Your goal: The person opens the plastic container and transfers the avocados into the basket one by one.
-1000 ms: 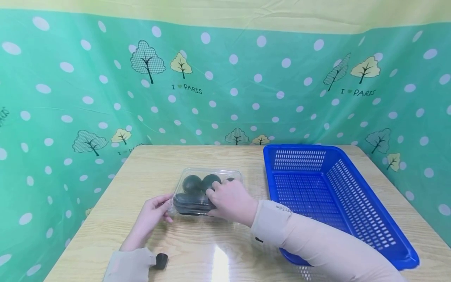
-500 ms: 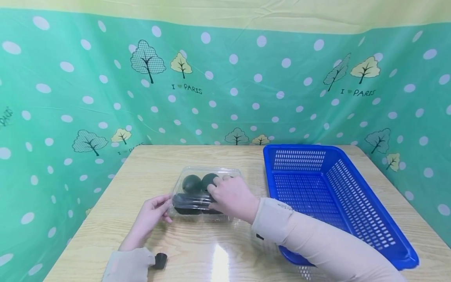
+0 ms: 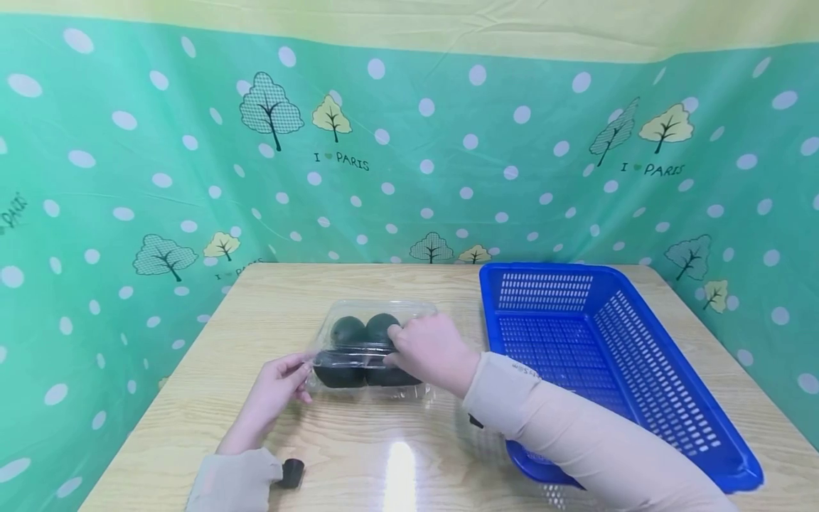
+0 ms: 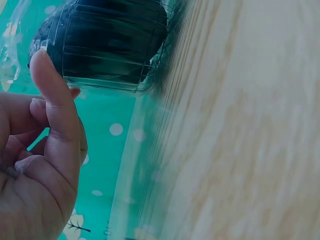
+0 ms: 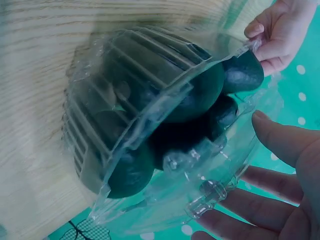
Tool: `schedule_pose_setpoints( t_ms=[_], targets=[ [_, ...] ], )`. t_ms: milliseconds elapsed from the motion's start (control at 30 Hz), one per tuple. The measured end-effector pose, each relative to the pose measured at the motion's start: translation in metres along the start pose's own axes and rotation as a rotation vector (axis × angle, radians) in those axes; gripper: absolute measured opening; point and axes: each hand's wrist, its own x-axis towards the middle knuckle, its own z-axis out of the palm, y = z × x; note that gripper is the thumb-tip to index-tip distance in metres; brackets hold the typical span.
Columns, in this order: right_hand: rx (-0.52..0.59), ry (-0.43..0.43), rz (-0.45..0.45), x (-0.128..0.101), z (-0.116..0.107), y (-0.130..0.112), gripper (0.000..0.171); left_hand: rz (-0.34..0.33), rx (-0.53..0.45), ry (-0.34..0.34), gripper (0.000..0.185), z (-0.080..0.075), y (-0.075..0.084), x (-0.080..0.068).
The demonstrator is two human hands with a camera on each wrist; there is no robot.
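A clear plastic clamshell box (image 3: 342,360) sits on the table, its lid raised partway at the front edge. Inside are several dark green, avocado-like fruits (image 3: 348,331). My left hand (image 3: 278,380) pinches the box's near left corner, thumb on the rim in the left wrist view. My right hand (image 3: 435,352) grips the lid near its right side. In the right wrist view the lid (image 5: 200,207) passes between the right thumb and the fingers (image 5: 255,205), and a gap shows the fruits (image 5: 195,97) in the ribbed base (image 5: 145,55). The right hand hides the box's right end in the head view.
A blue perforated plastic basket (image 3: 640,355) stands on the right side of the wooden table (image 3: 358,455), partly behind the right sleeve (image 3: 576,427). A green dotted curtain (image 3: 409,178) hangs behind and at both sides.
The lid's front edge has come up, uncovering the front fruits. My right hand has shifted slightly right and up with the lid. My left hand has stayed at the corner.
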Motion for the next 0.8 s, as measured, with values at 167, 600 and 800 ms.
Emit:
schedule_pose_setpoints(
  t_ms=[167,600,800],
  targets=[
    [0.058,0.011,0.033,0.001,-0.003,0.006,0.042,-0.004,0.020,0.003,0.041,-0.001,0.000,0.000],
    [0.091,0.071,0.157,0.006,-0.013,0.026,0.050,-0.009,0.014,-0.008,0.042,-0.001,0.001,0.001],
    [0.193,-0.090,0.340,0.015,-0.020,0.037,0.067,-0.022,0.002,-0.013,0.042,-0.002,0.002,0.001]
  ],
)
